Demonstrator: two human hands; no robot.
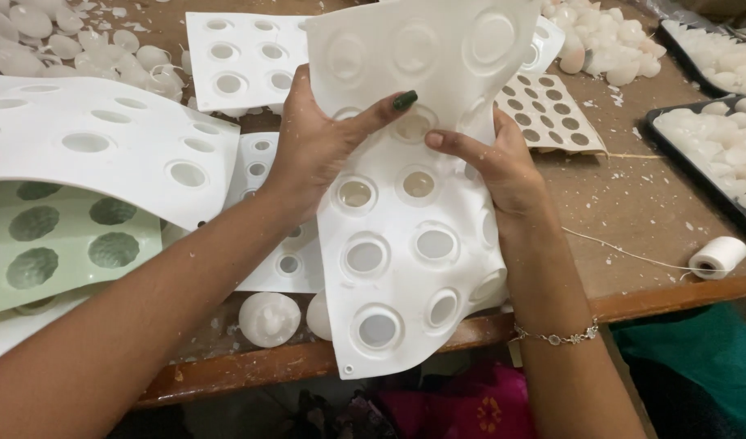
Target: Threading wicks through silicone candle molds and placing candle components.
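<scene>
A: What do we have in our hands?
B: Our left hand (312, 150) and right hand (499, 167) both clasp the white silicone mould (405, 244), fingers closed on its bent upper part, thumbs pressing one cavity.
A: Where is the mould?
B: Lifted over the wooden table (633, 203); a white wax dome (269, 319) lies just left of its lower edge, a thread spool (718, 257) well to its right.

A worn brown wooden table (633, 203), flecked with white wax crumbs, carries flat white moulds (235, 57) at the far middle and left, a pale green mould (64, 244) near left, two white wax domes (269, 319) at the near edge, a spool of white thread (718, 257) near right, black trays (665, 130) of wax pieces far right
</scene>
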